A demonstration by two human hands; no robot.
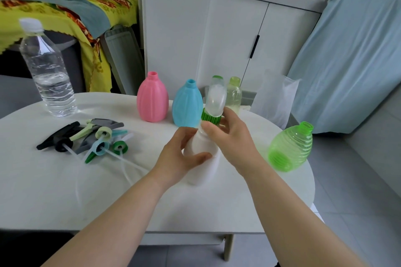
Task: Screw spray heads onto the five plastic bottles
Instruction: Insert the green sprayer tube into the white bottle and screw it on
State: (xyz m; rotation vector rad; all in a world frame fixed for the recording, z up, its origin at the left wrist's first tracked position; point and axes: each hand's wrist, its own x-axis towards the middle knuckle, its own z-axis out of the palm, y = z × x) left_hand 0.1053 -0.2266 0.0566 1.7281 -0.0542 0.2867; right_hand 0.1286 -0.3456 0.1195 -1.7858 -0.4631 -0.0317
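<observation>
My left hand [180, 158] grips the body of a white plastic bottle [205, 171] held tilted over the white table [86, 197]. My right hand [230, 138] holds a spray head with a green collar [211, 117] and a clear white top [214, 95] at the bottle's neck. A pink bottle [153, 97] and a blue bottle [187, 104] stand open-necked behind. A pale yellow-green bottle [234, 93] stands behind the spray head. A translucent green bottle [290, 147] lies tilted at the table's right edge. Several loose spray heads [93, 138] with dip tubes lie in a heap on the left.
A clear water bottle [47, 76] with a white cap stands at the table's far left. A clear plastic bag [275, 102] sits behind the table on the right. White cabinets [238, 39] and a light blue cover [347, 60] stand beyond.
</observation>
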